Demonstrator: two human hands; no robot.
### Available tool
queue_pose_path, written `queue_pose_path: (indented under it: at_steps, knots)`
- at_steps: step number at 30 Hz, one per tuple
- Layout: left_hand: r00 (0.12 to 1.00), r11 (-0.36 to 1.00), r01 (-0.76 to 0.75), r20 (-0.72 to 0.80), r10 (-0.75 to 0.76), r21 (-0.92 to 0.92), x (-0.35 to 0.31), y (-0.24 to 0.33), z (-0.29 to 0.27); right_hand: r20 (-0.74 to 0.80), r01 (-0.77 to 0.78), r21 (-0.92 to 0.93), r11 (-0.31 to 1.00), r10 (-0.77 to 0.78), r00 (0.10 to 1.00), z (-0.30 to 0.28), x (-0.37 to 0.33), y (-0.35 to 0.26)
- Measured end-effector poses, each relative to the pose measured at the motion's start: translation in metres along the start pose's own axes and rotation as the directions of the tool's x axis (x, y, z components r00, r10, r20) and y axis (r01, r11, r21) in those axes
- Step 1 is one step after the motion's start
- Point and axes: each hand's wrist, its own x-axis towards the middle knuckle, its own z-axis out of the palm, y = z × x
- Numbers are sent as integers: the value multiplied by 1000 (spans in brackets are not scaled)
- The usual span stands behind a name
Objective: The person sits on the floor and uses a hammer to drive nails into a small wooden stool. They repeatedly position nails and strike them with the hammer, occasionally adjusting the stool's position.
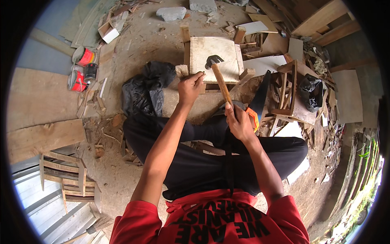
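In front of me stands a small wooden stool or frame [225, 46], lying so its pale flat panel faces up and short legs stick out at the corners. My right hand [239, 122] is wrapped round the wooden handle of a claw hammer [221, 81]. The hammer's dark head is over the panel's near part. At the panel's near left edge, my left hand [190, 88] pinches with thumb and forefinger; a tiny thing at the fingertips, perhaps a nail, is too small to make out.
A handsaw [260, 95] with an orange handle lies right of my knee. Left of the stool is a black plastic bag [142, 91]. Paint cans [84, 56] stand at the far left. Wood scraps and a wooden frame [290, 87] crowd the right; concrete blocks [171, 14] lie at the back.
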Motion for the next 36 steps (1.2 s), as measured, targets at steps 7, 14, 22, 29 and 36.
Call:
queue_pose_path:
  at_steps: [7,14,22,29,36]
  knots:
    - [999,998,-41,-33,42,46,-2,2,3,14,-1,37,999,1,1000,-5,-4,-23]
    - [1000,1000,10,0,-10,-19,-1,-1,2,22,-29,-75,997,31,999,-12,-6,-19]
    - [1000,1000,9,12,-8,-28,-1,-1,1,27,-80,-20,997,80,996,-15,-10,-13]
    - [1000,998,3,-31,-6,-68,-2,-3,4,25,-47,-42,998,48,999,-13,-11,-9]
    - [1000,1000,7,-13,-7,-22,-1,-2,2,38,-49,-38,998,50,998,-13,-12,-14]
